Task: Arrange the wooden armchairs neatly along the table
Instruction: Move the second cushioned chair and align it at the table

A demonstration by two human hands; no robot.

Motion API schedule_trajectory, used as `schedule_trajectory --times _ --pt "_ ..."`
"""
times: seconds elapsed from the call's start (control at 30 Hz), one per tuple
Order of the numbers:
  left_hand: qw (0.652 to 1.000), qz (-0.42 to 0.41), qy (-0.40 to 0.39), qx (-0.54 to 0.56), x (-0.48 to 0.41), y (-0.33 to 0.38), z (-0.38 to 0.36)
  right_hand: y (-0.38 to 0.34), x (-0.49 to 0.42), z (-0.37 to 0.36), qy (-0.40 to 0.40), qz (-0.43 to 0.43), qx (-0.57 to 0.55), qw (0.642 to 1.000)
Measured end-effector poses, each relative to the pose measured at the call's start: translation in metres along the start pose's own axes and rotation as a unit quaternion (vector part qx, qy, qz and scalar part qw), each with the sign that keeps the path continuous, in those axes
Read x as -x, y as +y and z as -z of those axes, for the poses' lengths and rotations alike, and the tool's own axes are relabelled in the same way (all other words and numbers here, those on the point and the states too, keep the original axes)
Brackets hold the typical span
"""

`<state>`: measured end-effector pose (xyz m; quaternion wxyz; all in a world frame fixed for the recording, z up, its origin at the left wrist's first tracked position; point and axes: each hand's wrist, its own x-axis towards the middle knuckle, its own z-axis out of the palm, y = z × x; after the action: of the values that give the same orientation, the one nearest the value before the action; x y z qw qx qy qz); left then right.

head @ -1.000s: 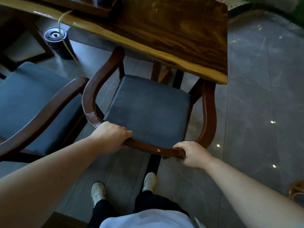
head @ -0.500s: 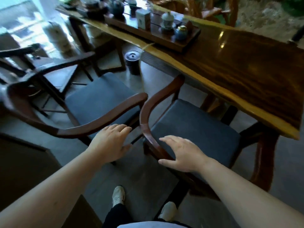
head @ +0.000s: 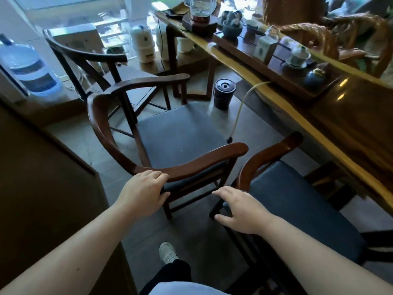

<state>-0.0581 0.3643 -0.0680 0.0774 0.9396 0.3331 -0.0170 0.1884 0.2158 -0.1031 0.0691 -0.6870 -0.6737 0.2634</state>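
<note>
Head view: two wooden armchairs w/ dark seat pads stand side by side along the long wooden surface [head: 282, 116], which runs from top centre down to the right edge. Left armchair [head: 178, 133] sits out from the surface, angled, its curved back rail nearest the person; a third, darker chair [head: 89, 58] stands behind it near the window. Right armchair [head: 297, 201] is closer in, its seat front near the surface edge, armrest tip just beside the left chair's armrest tip.

Left hand [head: 142, 192] lies on the left armchair's back rail, fingers [head: 157, 174] curled over the top of the wood, thumb below; grip looks loosely wrapped on the rail, not tight. Right hand [head: 240, 209] is spread flat, fingers apart, grip wide and holding nothing, over the rear corner of the right armchair; contact w/ the rail can't be told.

On the surface: a tea tray [head: 276, 71] w/ cups and small pots, a glass kettle [head: 200, 7] further back. A thin hose [head: 240, 109] hangs off the surface edge toward the floor, near a small dark bin [head: 224, 93]. A water jug [head: 27, 67] stands at far left. One white shoe [head: 168, 252] shows at the bottom.
</note>
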Motion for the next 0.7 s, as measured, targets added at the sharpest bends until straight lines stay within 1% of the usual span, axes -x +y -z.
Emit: schedule_trajectory --times 0.3,0.53,0.63,0.7 --pt "0.999 -0.024 -0.038 -0.02 -0.028 -0.064 -0.012 -0.02 -0.059 -0.007 -0.054 -0.034 0.012 0.998" --pt "0.989 -0.056 -0.114 -0.08 -0.052 -0.092 -0.018 -0.017 -0.112 0.003 -0.083 -0.002 0.051 0.995" --pt "0.983 -0.071 -0.131 -0.11 -0.058 -0.107 -0.011 -0.011 -0.136 0.005 -0.088 0.012 0.061 0.994" --pt "0.979 -0.067 -0.138 -0.132 -0.062 -0.121 -0.003 -0.005 -0.156 0.004 -0.093 0.024 0.064 0.993"
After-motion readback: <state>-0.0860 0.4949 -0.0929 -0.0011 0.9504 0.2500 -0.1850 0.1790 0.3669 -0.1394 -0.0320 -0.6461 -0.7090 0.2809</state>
